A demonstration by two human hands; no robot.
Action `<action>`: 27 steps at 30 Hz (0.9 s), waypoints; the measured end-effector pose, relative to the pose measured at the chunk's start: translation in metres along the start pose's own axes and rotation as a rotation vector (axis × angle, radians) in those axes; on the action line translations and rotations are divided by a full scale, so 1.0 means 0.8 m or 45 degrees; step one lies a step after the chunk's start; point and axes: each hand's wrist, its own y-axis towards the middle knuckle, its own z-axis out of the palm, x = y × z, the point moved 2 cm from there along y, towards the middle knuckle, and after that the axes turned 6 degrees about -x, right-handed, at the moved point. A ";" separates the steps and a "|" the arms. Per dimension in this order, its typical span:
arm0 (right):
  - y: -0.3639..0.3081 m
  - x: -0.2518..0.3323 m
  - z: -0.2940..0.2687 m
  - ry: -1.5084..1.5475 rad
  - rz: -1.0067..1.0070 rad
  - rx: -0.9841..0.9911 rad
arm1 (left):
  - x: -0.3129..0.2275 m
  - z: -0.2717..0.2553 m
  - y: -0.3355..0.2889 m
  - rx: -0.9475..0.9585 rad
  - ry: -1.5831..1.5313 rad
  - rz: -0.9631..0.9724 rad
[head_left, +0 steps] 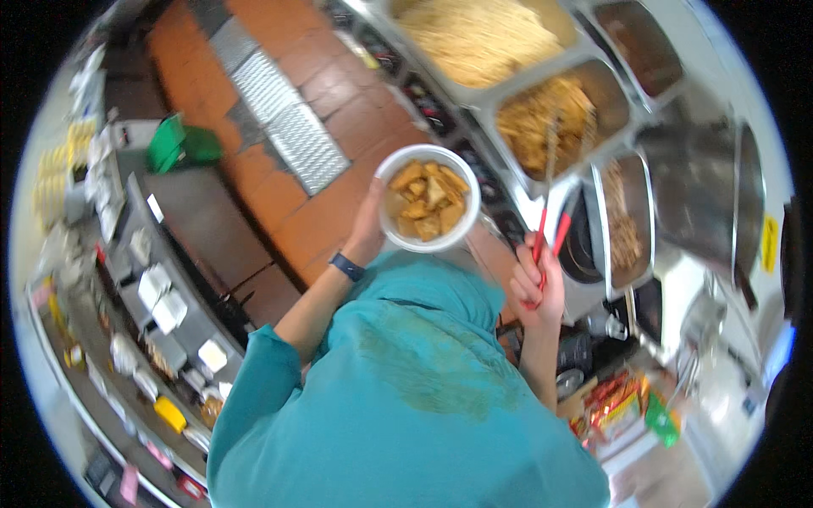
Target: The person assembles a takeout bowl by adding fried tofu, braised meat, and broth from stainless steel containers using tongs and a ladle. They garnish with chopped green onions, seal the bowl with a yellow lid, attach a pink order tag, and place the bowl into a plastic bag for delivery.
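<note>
Bowl of fried pieces held beside the steam-table pans

The left hand point(369, 227) grips a round white bowl point(428, 199) by its left side, fingers wrapped behind the wall and mostly hidden, so only the back of the hand and a dark wristband point(347, 266) show. The bowl holds golden-brown, blocky fried pieces point(430, 200) piled loosely and glossy with sauce. It hangs above the red tile floor point(298, 85), just left of the steam-table pans.

The right hand point(539, 286), below and right of the bowl, is closed tight around red-handled tongs point(548, 227), fingers pressed together on the handles. The thin metal arms of the tongs reach up from the hand into a rectangular steel pan of orange-brown noodles point(550, 114), right of the bowl; their tips blur into the food and cannot be made out.

Above the bowl, a larger steel pan of pale noodles point(478, 38) is cut off by the upper rim. A pan of dark food point(637, 42) sits far right of it. Right of the tongs lie a round pan of brown shreds point(624, 220) and a big lidded steel pot point(699, 186).

A ribbed metal floor grate point(284, 118) runs left of the bowl. Further left, a grey bench point(174, 288) carries small white boxes, too blurred to identify. The teal shirt point(406, 398) fills the lower middle and blocks everything beneath the bowl
</note>
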 end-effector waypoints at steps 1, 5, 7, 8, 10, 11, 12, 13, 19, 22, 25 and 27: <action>0.009 -0.022 0.012 0.200 0.045 0.132 | -0.003 -0.009 -0.005 0.054 0.078 0.143; 0.032 -0.071 0.042 0.130 -0.165 -0.032 | -0.008 -0.051 -0.049 -0.217 -0.093 0.159; 0.042 -0.071 0.049 0.208 -0.185 0.027 | -0.015 -0.071 -0.065 -0.286 -0.263 0.179; 0.048 -0.068 0.048 0.263 -0.147 0.012 | -0.019 -0.082 -0.072 -0.322 -0.269 0.259; 0.067 -0.051 0.052 0.380 -0.064 0.124 | -0.026 -0.100 -0.076 -0.331 -0.309 0.348; 0.076 -0.046 0.059 0.435 0.003 0.279 | -0.030 -0.113 -0.081 -0.311 -0.355 0.353; 0.087 -0.039 0.060 0.554 -0.001 0.225 | -0.031 -0.127 -0.086 -0.336 -0.403 0.291; 0.093 -0.038 0.067 0.701 0.037 0.233 | -0.036 -0.142 -0.099 -0.299 -0.451 0.362; 0.075 -0.117 0.114 0.340 -0.476 -0.070 | -0.095 -0.256 -0.178 -0.203 -0.722 0.591; 0.078 -0.211 0.145 0.148 -0.175 0.054 | -0.110 -0.341 -0.211 -0.319 -0.829 0.656; 0.135 -0.330 0.192 -0.369 0.124 -0.035 | -0.124 -0.432 -0.234 -0.441 -0.827 0.807; 0.171 -0.425 0.243 -0.509 0.598 0.118 | -0.128 -0.484 -0.264 -0.583 -0.891 0.921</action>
